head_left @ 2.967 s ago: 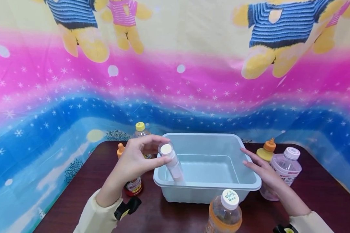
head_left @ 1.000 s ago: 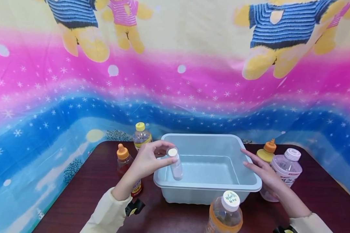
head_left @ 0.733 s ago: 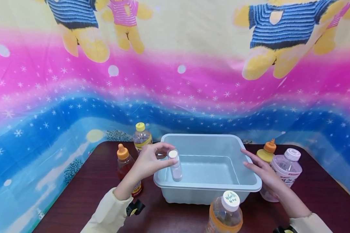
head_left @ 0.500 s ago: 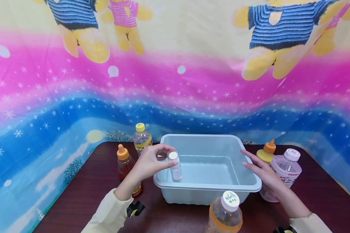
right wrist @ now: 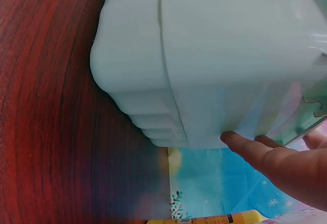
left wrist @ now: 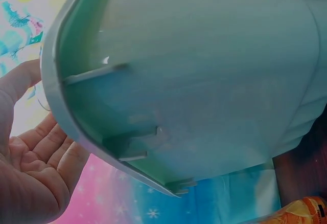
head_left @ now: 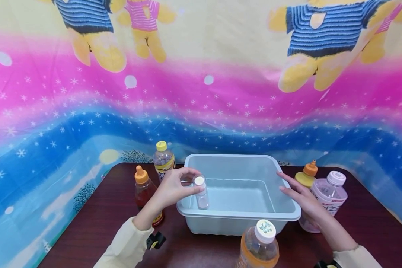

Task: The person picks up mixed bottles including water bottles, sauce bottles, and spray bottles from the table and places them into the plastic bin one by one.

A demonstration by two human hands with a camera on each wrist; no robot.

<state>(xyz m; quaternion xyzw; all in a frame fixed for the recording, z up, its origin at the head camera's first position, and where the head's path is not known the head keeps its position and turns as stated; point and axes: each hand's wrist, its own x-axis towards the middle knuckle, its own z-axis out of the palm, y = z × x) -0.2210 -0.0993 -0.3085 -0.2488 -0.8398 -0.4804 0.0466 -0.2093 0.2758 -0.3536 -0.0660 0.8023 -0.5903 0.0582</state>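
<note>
My left hand [head_left: 175, 188] pinches a small clear bottle with a white cap [head_left: 202, 193] near its top. The bottle stands nearly upright inside the pale blue plastic tub [head_left: 241, 223], close to its left front corner. In the left wrist view, the tub's wall [left wrist: 204, 81] hides most of the bottle, and my left hand [left wrist: 38, 168] reaches over the rim. My right hand [head_left: 303, 201] holds the tub's right rim, thumb and a finger over the inner side. Other fingers [right wrist: 250, 150] touch the outer wall in the right wrist view.
Left of the tub stand an orange-capped squeeze bottle [head_left: 144, 191] and a yellow-capped bottle [head_left: 163, 160]. A white-capped orange bottle [head_left: 259, 245] is in front. To the right are a yellow squeeze bottle [head_left: 305, 178] and a pink-labelled bottle [head_left: 329, 191]. A printed curtain [head_left: 201, 100] hangs behind the table.
Over three seconds my left hand has moved right and lowered the small bottle into the tub, bringing it from tilted to nearly upright. My right hand has stayed at the rim.
</note>
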